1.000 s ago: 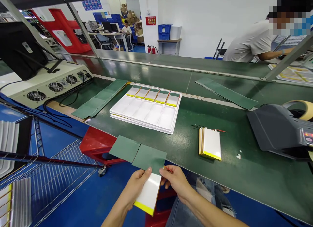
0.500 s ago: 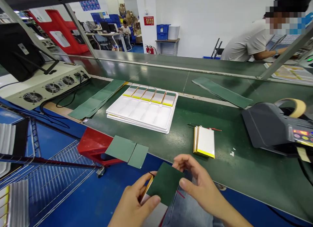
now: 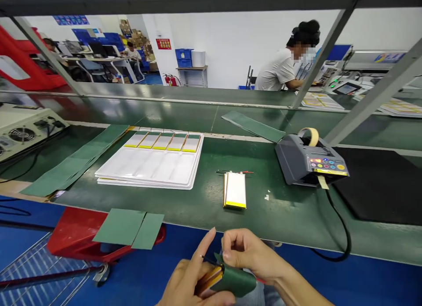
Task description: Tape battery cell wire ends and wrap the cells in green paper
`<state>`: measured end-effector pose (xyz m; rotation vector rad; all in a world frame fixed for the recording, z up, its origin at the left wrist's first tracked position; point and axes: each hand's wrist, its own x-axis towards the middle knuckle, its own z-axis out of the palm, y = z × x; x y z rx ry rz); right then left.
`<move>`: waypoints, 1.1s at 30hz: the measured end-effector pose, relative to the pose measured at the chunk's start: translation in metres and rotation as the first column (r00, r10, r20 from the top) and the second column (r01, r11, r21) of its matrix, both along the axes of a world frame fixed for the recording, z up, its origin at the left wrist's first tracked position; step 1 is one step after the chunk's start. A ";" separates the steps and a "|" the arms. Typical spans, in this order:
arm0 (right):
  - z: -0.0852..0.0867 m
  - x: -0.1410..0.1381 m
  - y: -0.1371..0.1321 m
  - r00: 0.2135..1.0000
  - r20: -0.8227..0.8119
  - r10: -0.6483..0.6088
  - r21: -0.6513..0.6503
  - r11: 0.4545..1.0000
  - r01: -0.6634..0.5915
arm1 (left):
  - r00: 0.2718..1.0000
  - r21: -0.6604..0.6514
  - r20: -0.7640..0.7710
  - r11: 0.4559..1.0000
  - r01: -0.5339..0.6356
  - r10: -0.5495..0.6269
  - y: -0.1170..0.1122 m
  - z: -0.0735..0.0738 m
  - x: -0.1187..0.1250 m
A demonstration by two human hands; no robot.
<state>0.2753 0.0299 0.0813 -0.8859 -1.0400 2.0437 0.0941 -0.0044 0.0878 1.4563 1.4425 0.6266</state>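
My left hand [image 3: 191, 282] grips a flat pouch battery cell [image 3: 207, 280] edge-on at the bottom of the view, its forefinger stretched up. A dark green sheet [image 3: 235, 280] is bent round the end of the cell. My right hand [image 3: 247, 253] is closed in a pinch on the top of that green sheet, beside the cell's thin wires. On the green bench in front lies a small stack of white cells [image 3: 234, 190] with yellow ends. A white tray [image 3: 148, 167] to the left holds a row of several cells along its far side.
Two loose green sheets [image 3: 130, 229] overhang the bench's near edge above a red cart [image 3: 74, 235]. A grey tape dispenser [image 3: 310, 163] with its cable stands at the right beside a black mat [image 3: 379, 183]. Long green strips [image 3: 75, 158] lie at the left. A person works beyond the conveyor.
The view has swung right. The flat green sheet held over the cell is now folded round its end, and my hands have dropped lower and drawn together.
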 end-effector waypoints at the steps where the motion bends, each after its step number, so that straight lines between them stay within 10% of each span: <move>1: -0.002 0.002 -0.002 1.000 -0.017 0.025 -0.025 0.999 -0.026 | 1.000 -0.001 0.012 1.000 0.022 -0.022 0.002 -0.001 0.004; 7: -0.005 0.030 -0.005 0.994 0.085 0.072 0.127 0.988 -0.082 | 0.965 -0.032 0.012 0.965 0.262 -0.261 0.019 -0.003 0.028; 11: -0.003 0.054 -0.001 0.964 0.249 -0.096 0.298 0.954 0.018 | 0.900 -0.056 0.334 0.947 0.316 -0.280 0.026 -0.005 0.045; 19: 0.007 0.070 -0.002 0.971 -0.200 0.128 0.390 0.920 -0.041 | 0.876 -0.213 0.472 0.950 0.227 -0.104 0.028 -0.002 0.068; 23: 0.004 0.062 -0.005 0.974 -0.225 -0.028 0.422 0.898 0.123 | 0.856 -0.224 0.501 0.936 0.270 -0.127 0.029 -0.001 0.069; 30: -0.004 0.044 -0.009 0.943 -0.172 -0.285 0.629 0.705 0.328 | 0.767 -0.163 0.638 0.962 0.218 -0.066 0.026 -0.023 0.074; 33: -0.022 0.043 -0.003 0.955 -0.027 -0.297 0.603 0.756 0.253 | 0.723 -0.164 0.689 0.962 0.217 -0.046 0.034 -0.038 0.068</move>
